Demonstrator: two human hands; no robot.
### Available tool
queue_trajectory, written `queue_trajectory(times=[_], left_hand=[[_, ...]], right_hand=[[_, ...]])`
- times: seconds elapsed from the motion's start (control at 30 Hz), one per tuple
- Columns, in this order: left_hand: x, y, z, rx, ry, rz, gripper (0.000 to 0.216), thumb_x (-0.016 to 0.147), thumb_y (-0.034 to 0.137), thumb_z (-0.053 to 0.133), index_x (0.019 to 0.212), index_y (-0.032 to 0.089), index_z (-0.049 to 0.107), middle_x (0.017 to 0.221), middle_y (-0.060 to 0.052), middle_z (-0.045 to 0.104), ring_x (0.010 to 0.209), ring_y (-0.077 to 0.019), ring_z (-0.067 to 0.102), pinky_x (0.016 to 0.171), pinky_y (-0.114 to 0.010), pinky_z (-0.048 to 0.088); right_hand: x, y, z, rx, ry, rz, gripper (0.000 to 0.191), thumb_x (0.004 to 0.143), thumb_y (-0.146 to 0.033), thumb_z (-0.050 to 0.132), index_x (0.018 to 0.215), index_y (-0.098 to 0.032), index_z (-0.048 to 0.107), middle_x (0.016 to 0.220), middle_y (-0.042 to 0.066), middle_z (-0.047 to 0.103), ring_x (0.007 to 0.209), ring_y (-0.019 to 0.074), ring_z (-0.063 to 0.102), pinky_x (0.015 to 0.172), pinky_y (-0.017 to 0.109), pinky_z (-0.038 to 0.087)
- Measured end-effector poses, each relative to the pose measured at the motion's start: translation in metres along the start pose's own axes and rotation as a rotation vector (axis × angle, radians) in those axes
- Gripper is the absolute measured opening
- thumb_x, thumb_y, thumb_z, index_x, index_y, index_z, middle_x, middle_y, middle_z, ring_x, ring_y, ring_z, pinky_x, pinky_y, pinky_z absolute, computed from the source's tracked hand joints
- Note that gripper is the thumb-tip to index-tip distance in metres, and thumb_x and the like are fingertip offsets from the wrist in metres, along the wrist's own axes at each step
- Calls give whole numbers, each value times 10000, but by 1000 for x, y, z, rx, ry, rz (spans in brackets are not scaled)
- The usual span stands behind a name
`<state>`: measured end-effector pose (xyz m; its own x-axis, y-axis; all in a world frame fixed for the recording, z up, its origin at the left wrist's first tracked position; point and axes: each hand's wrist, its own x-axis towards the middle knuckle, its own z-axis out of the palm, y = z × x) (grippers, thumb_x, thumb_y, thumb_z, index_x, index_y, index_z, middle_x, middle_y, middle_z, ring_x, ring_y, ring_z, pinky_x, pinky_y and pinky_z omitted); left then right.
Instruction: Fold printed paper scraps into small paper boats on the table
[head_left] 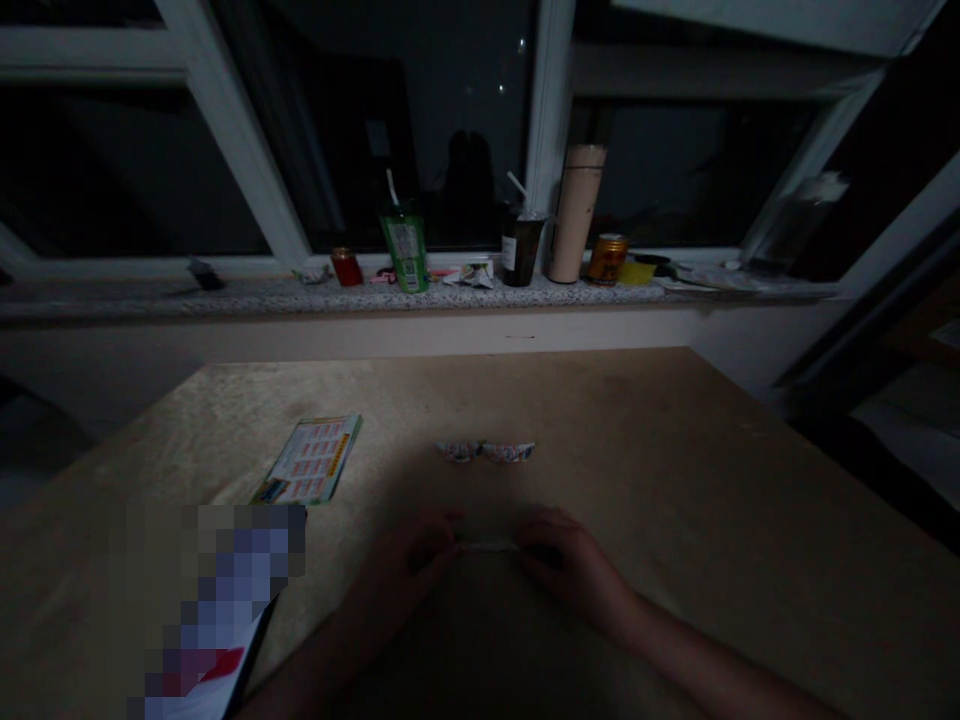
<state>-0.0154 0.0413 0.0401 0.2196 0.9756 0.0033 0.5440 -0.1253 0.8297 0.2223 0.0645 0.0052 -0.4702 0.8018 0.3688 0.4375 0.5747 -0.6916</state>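
Observation:
Both my hands rest on a dim wooden table (675, 480), close together near its front. My left hand (409, 555) and my right hand (566, 560) each pinch one end of a small pale folded paper strip (487, 545) that lies between them. Fingers of both hands are curled in on it. A little farther away on the table lie two small folded paper pieces (486, 451) with printed colours, end to end.
A printed leaflet (311, 459) lies left of centre. A blurred-out item (217, 610) sits at the front left. On the stone windowsill (225, 297) stand a green cup with straw (405, 247), a dark cup (520, 247), a tall beige tumbler (575, 212) and cans (607, 259).

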Motion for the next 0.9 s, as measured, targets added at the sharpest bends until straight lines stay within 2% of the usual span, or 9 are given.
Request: queue_trajectory(times=[0.1, 0.17, 0.3, 0.47, 0.63, 0.73, 0.9], left_hand=[[-1, -3, 0, 37, 12, 30, 100, 830, 294, 559, 838, 252, 650, 1178, -2, 635, 1025, -227, 605, 894, -377, 468], [-2, -6, 1, 51, 22, 39, 106, 827, 288, 565, 854, 264, 664, 1162, 5, 644, 1043, -229, 599, 924, -396, 453], [-3, -6, 4, 53, 54, 35, 109, 801, 310, 586, 856, 260, 665, 1125, -7, 657, 988, -225, 625, 882, -394, 490], [-3, 0, 4, 37, 75, 13, 109, 768, 306, 595, 830, 256, 671, 1061, -7, 681, 940, -217, 642, 847, -366, 507], [-2, 0, 4, 17, 70, -26, 127, 757, 324, 615, 837, 250, 680, 905, 0, 715, 828, -208, 671, 786, -344, 526], [-1, -3, 6, 4, 72, -38, 132, 757, 328, 603, 816, 237, 678, 907, -7, 719, 813, -203, 677, 760, -325, 529], [-2, -4, 6, 31, 88, -28, 127, 757, 323, 608, 818, 240, 683, 926, -7, 717, 870, -214, 660, 803, -336, 496]], right_hand=[[1, 0, -1, 65, 9, 20, 57, 814, -187, 662, 758, -194, 652, 734, 7, 639, 718, 155, 592, 649, 263, 458], [2, -1, -2, 113, 11, 33, 115, 844, -254, 634, 751, -192, 660, 720, 18, 634, 704, 161, 589, 621, 264, 452], [2, -2, -3, 149, 6, 38, 176, 863, -327, 613, 760, -196, 671, 725, 29, 640, 702, 170, 587, 613, 275, 446], [1, -1, -2, 152, 13, 10, 176, 862, -321, 619, 744, -197, 662, 735, 26, 647, 717, 172, 588, 646, 292, 445], [0, 0, -1, 159, 16, -30, 151, 862, -291, 623, 751, -195, 660, 734, 20, 647, 726, 170, 587, 682, 308, 430], [0, 0, 0, 157, 8, -36, 125, 860, -266, 627, 767, -194, 670, 743, 24, 655, 734, 171, 586, 689, 309, 418], [1, 1, 0, 166, 4, -40, 95, 833, -246, 665, 761, -184, 674, 751, 27, 661, 734, 172, 587, 691, 309, 402]])
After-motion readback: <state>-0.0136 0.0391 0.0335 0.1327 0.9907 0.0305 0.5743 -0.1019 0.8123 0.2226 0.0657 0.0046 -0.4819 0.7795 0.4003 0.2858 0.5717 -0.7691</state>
